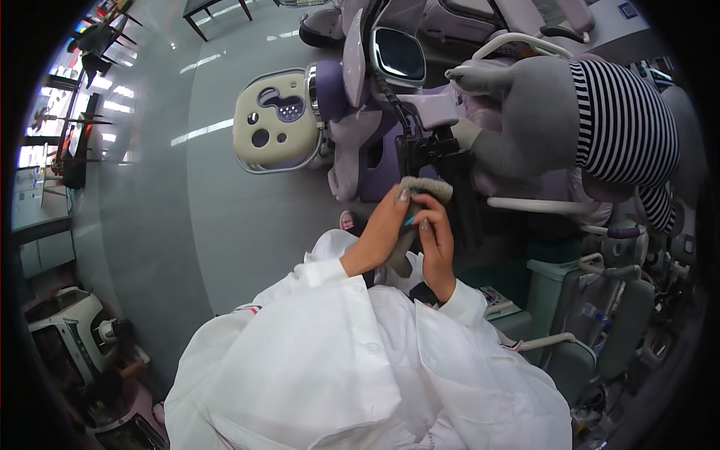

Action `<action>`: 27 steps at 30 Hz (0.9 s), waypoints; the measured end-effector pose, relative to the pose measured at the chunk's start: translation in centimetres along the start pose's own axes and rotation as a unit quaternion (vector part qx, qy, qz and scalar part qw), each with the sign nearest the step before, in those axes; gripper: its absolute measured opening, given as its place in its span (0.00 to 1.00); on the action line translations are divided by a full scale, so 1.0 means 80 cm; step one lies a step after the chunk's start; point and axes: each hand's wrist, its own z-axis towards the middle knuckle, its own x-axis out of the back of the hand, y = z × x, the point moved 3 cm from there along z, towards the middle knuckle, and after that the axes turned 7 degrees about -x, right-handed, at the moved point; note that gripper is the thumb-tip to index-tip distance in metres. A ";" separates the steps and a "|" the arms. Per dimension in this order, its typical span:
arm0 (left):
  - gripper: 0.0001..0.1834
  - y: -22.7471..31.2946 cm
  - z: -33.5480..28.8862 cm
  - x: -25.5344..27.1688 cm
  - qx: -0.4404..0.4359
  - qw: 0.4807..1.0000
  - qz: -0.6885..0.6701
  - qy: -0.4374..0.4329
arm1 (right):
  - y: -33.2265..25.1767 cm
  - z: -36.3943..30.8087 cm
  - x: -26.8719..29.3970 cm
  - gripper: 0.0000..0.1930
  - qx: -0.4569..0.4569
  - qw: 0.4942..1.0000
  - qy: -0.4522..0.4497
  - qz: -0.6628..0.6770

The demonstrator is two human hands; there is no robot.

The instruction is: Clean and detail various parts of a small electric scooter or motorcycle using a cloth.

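Note:
A folded beige-grey cloth [431, 187] with a fuzzy surface is bunched between my two hands in front of my body. My left hand [381, 236] is closed around it from the left, with the thumb near its upper fold. From the right, my right hand [437, 246] grips it with bent fingers that come close to the left hand's fingertips. Part of the cloth hangs down between the palms. Just beyond the hands is a black jointed bracket [431, 150] on the purple and white machine. White coat sleeves cover both my forearms.
A cream tray panel [289, 112] with cut-outs juts out at the left of the machine. Behind it stands a dark-screened display [398, 55]. A large grey plush figure in a striped shirt [626, 120] lies on the right. Green bins [551, 292] stand at the lower right.

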 end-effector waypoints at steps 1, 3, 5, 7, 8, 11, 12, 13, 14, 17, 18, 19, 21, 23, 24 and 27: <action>0.23 0.001 -0.004 -0.004 0.004 1.000 -0.016 -0.005 | -0.002 0.000 0.002 0.07 -0.010 1.000 -0.005 0.001; 0.23 0.003 0.000 0.002 0.034 0.998 -0.050 0.005 | -0.006 0.010 0.002 0.06 -0.018 1.000 -0.006 0.002; 0.24 0.012 0.009 0.010 0.057 0.996 -0.055 0.028 | -0.016 0.035 -0.002 0.07 -0.016 1.000 0.009 -0.014; 0.23 0.009 0.023 0.019 0.040 0.998 -0.038 0.003 | -0.013 0.036 -0.004 0.07 -0.009 1.000 0.011 -0.010; 0.23 0.009 0.024 0.023 0.020 0.999 -0.021 -0.020 | -0.013 0.035 -0.005 0.07 -0.001 1.000 0.009 -0.007; 0.28 0.012 0.008 0.022 0.069 0.997 0.001 -0.045 | -0.012 0.005 0.004 0.07 -0.017 1.000 -0.013 -0.020; 0.28 0.012 0.001 0.020 0.122 0.991 -0.010 -0.048 | -0.011 0.007 0.007 0.07 -0.015 1.000 -0.013 -0.019; 0.28 0.014 -0.002 0.016 0.080 0.995 0.011 -0.060 | -0.016 0.010 0.008 0.07 -0.012 0.999 -0.019 -0.028; 0.28 0.015 -0.004 0.018 0.078 0.995 0.013 -0.061 | -0.022 0.015 0.007 0.07 -0.009 0.999 -0.025 -0.037; 0.23 0.016 -0.005 0.023 0.104 0.993 0.031 -0.049 | -0.019 0.045 0.001 0.07 0.009 0.999 -0.002 -0.033; 0.23 0.014 -0.002 0.021 0.103 0.993 0.029 -0.051 | -0.017 0.046 0.002 0.06 0.011 1.000 0.006 -0.026; 0.24 0.019 0.000 0.025 0.023 0.996 0.069 -0.049 | -0.020 0.042 -0.002 0.06 0.009 0.999 0.016 -0.030; 0.27 0.020 -0.002 0.022 -0.058 0.991 0.107 -0.051 | -0.015 0.013 -0.002 0.05 0.019 0.997 0.022 -0.071; 0.32 0.018 -0.014 0.012 -0.115 0.979 0.156 -0.058 | -0.022 -0.019 -0.006 0.06 0.022 0.990 0.031 -0.139; 0.32 0.018 -0.025 0.010 -0.116 0.979 0.158 -0.055 | -0.018 -0.032 -0.008 0.10 0.021 0.986 0.015 -0.163; 0.37 0.022 -0.045 -0.010 -0.035 0.987 0.088 -0.131 | -0.027 -0.048 -0.012 0.20 -0.029 0.989 0.025 -0.145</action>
